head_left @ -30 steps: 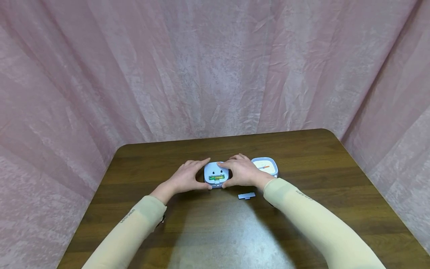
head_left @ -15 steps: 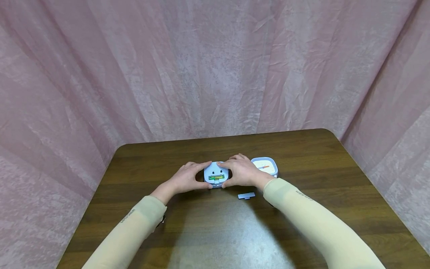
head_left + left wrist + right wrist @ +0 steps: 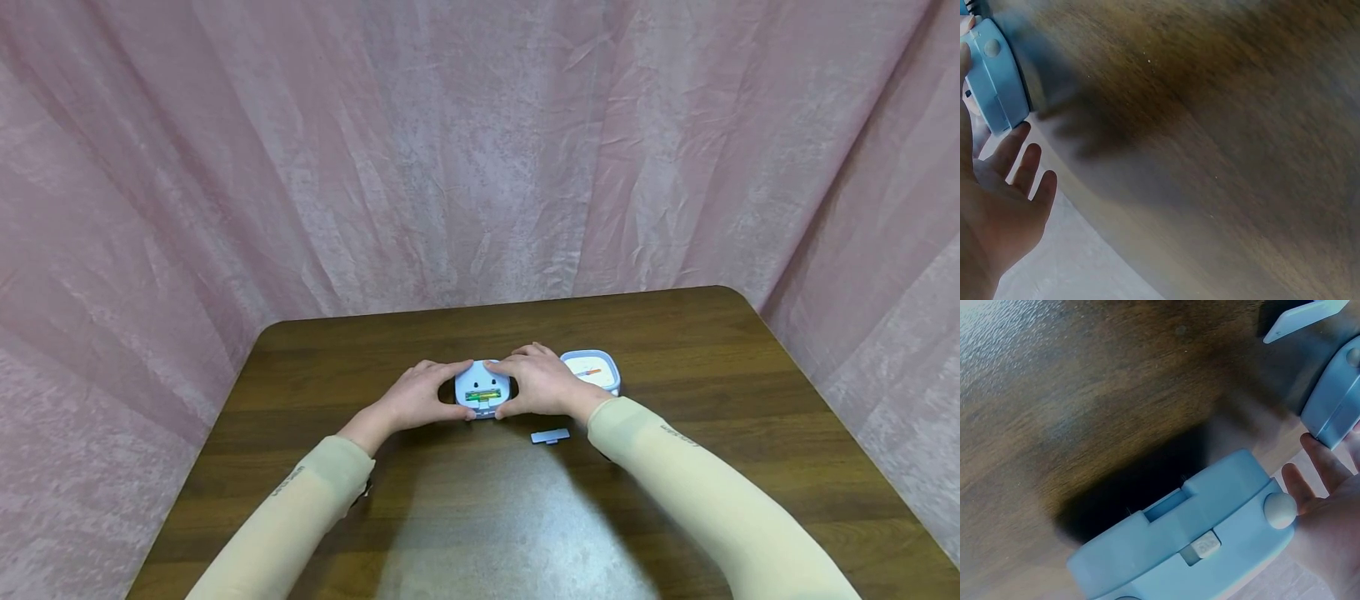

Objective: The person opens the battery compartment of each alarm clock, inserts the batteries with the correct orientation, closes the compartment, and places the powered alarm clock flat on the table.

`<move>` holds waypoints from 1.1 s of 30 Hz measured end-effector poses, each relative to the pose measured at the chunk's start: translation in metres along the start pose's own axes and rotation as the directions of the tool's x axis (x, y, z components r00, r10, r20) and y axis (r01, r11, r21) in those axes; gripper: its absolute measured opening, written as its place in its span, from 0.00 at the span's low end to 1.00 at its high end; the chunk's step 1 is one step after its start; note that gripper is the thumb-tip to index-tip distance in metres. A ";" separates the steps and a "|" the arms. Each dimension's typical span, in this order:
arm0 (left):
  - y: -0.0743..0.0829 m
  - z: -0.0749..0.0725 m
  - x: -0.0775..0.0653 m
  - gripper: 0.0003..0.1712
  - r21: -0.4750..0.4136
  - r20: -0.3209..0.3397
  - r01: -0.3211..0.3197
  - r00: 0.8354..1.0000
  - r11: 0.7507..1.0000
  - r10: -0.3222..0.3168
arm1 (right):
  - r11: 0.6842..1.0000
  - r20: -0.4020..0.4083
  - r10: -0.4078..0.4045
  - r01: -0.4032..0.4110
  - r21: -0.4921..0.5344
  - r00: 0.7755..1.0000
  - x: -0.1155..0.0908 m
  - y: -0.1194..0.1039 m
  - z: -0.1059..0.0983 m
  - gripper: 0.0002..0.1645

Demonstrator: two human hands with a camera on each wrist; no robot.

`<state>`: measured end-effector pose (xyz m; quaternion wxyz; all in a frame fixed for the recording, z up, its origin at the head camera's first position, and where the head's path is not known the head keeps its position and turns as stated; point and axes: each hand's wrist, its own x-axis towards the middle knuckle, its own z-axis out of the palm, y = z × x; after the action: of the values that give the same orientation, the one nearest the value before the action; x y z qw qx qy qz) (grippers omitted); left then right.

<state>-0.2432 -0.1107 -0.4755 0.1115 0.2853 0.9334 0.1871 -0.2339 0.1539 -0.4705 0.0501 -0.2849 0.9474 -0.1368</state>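
A small light-blue alarm clock point(image 3: 483, 373) lies on the table with its back facing up, between both hands. Its battery compartment is uncovered, and a green and yellow battery point(image 3: 483, 395) sits inside. My left hand point(image 3: 411, 398) grips the clock's left side between thumb and index finger; its other fingers spread apart in the left wrist view, near the blue case point(image 3: 999, 78). From the right, my right hand point(image 3: 542, 388) holds the opposite side, its thumb at the near edge. The loose battery cover point(image 3: 550, 436) rests on the wood, nearer than the right hand.
A second light-blue clock point(image 3: 606, 360) with a white face and an orange hand stands just right of the right hand; its case point(image 3: 1229, 481) fills the lower right wrist view. The brown wooden table point(image 3: 337, 350) ends at a pink curtain point(image 3: 480, 167).
The left index finger has come down slightly onto the clock's top left edge since one second ago. Clock, cover and right hand have stayed in place.
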 end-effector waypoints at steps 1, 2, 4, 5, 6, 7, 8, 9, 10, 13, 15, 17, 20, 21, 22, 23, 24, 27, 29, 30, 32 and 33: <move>0.000 0.000 0.000 0.54 0.005 -0.003 0.000 1.000 1.000 0.000 | 1.000 0.000 0.000 0.000 -0.001 1.000 0.000 0.000 0.000 0.54; 0.000 0.001 0.001 0.54 0.009 -0.004 -0.002 1.000 1.000 0.002 | 1.000 0.001 0.001 -0.001 -0.002 1.000 0.000 0.000 0.000 0.54; 0.000 0.001 0.001 0.54 0.018 -0.005 -0.005 1.000 1.000 0.005 | 1.000 0.004 0.001 -0.001 -0.001 1.000 0.000 0.000 0.001 0.54; 0.000 0.001 0.001 0.54 0.020 -0.006 -0.007 1.000 1.000 0.007 | 1.000 0.006 0.002 -0.002 0.001 1.000 0.000 0.000 0.001 0.54; 0.000 0.001 0.001 0.55 0.022 -0.006 -0.009 1.000 1.000 0.009 | 1.000 0.007 0.002 -0.002 0.002 1.000 0.000 0.000 0.001 0.54; 0.000 0.001 0.001 0.55 0.023 -0.006 -0.011 1.000 1.000 0.011 | 1.000 0.009 0.003 -0.003 0.003 1.000 0.000 0.000 0.001 0.54; 0.000 0.001 0.001 0.55 0.023 -0.005 -0.012 1.000 1.000 0.012 | 1.000 0.010 0.003 -0.003 0.005 1.000 0.000 0.000 0.001 0.54; 0.000 0.001 0.001 0.55 0.024 -0.006 -0.013 1.000 1.000 0.014 | 1.000 0.011 0.003 -0.003 0.005 1.000 0.000 0.000 0.001 0.54; 0.000 0.001 0.001 0.55 0.024 -0.006 -0.015 1.000 1.000 0.015 | 1.000 0.011 0.003 -0.003 0.005 1.000 0.000 0.000 0.001 0.54; 0.001 0.001 0.001 0.54 0.022 -0.005 -0.017 1.000 1.000 0.018 | 1.000 0.011 0.004 -0.004 0.003 1.000 0.000 0.000 0.001 0.54; 0.001 0.001 0.001 0.55 0.018 -0.004 -0.016 1.000 1.000 0.016 | 1.000 0.011 0.004 -0.004 0.001 1.000 0.000 0.000 0.001 0.54; 0.002 0.001 0.001 0.55 0.015 -0.001 -0.013 1.000 1.000 0.013 | 1.000 0.011 0.004 -0.004 -0.001 1.000 0.000 0.000 0.001 0.54; 0.001 0.002 0.002 0.56 0.015 0.001 -0.008 1.000 1.000 0.008 | 1.000 0.011 0.003 -0.003 -0.003 1.000 0.001 -0.001 0.002 0.54; 0.001 0.002 0.002 0.56 0.016 0.002 -0.006 1.000 1.000 0.006 | 1.000 0.011 0.004 -0.004 -0.003 1.000 0.001 -0.001 0.002 0.54; 0.001 0.002 0.002 0.56 0.018 0.002 -0.006 1.000 1.000 0.006 | 1.000 0.011 0.003 -0.003 -0.003 1.000 0.001 0.000 0.002 0.54; 0.001 0.002 0.002 0.56 0.020 0.001 -0.006 1.000 1.000 0.005 | 1.000 0.011 0.003 -0.003 -0.004 1.000 0.001 0.000 0.002 0.54; 0.001 0.002 0.002 0.56 0.022 0.001 -0.004 1.000 1.000 0.004 | 1.000 0.011 0.002 -0.002 -0.004 1.000 0.001 0.000 0.002 0.54; 0.003 0.001 0.002 0.56 0.027 -0.002 -0.001 1.000 1.000 0.001 | 1.000 0.010 0.000 0.000 -0.006 1.000 0.001 0.000 0.001 0.54; 0.004 0.001 0.003 0.56 0.024 -0.007 0.000 1.000 1.000 0.000 | 1.000 0.008 0.000 0.000 -0.007 1.000 0.001 0.000 0.001 0.54; 0.004 0.001 0.003 0.56 0.021 -0.008 0.000 1.000 1.000 0.000 | 1.000 0.007 0.000 0.000 -0.008 1.000 0.001 0.000 0.001 0.54; 0.004 0.000 0.004 0.56 0.021 -0.009 0.001 1.000 1.000 -0.001 | 1.000 0.006 -0.001 0.001 -0.008 1.000 0.001 0.000 0.001 0.54; 0.004 0.000 0.004 0.56 0.021 -0.008 0.001 1.000 1.000 -0.001 | 1.000 0.006 -0.001 0.001 -0.007 1.000 0.001 0.000 0.001 0.54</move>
<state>-0.2446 -0.1050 -0.4746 0.1048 0.2850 0.9359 0.1785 -0.2344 0.1536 -0.4711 0.0520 -0.2861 0.9476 -0.1324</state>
